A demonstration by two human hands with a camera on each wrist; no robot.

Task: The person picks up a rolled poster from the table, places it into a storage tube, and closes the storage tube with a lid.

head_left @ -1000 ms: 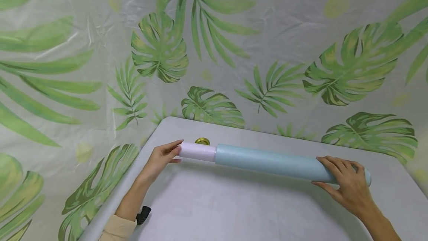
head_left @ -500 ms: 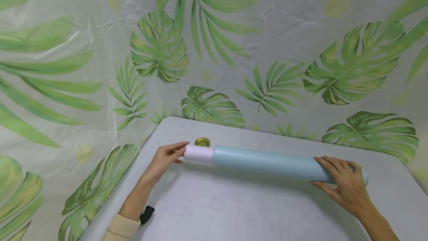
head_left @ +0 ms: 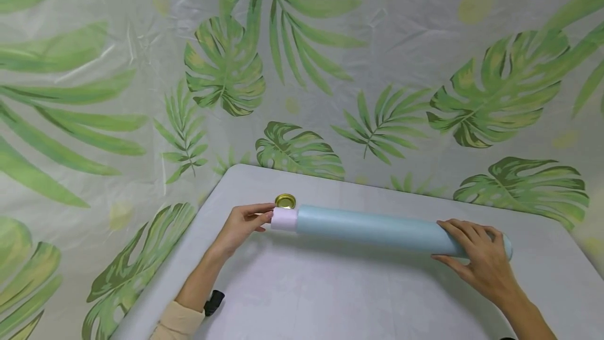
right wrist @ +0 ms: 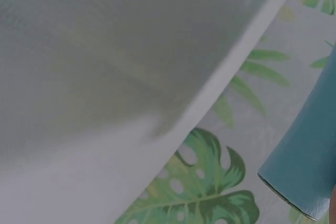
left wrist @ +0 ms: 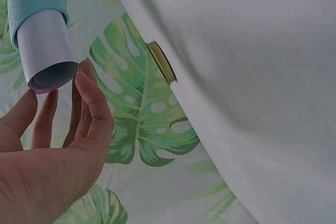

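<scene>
A long light-blue tube [head_left: 368, 229] is held lengthwise above the white table in the head view. Out of its left end sticks a short length of rolled white paper [head_left: 284, 219]. My left hand [head_left: 241, 227] pinches that roll's outer rim with its fingertips. In the left wrist view the paper roll [left wrist: 48, 48] shows its hollow, spiralled end, and the fingertips touch around the rim. Near the tube's right end, my right hand [head_left: 486, 258] grips it from above, thumb on the near side. The right wrist view shows the tube [right wrist: 304, 161] with most of the hand out of frame.
A round gold lid [head_left: 285, 201] lies on the white table [head_left: 349, 298] just beyond the paper roll. A leaf-patterned sheet [head_left: 302, 67] covers the background past the table's far edge. A small black object [head_left: 214, 303] is by the left forearm.
My left hand has moved right, and less of the paper roll now sticks out of the tube. The tube and my right hand have shifted slightly left.
</scene>
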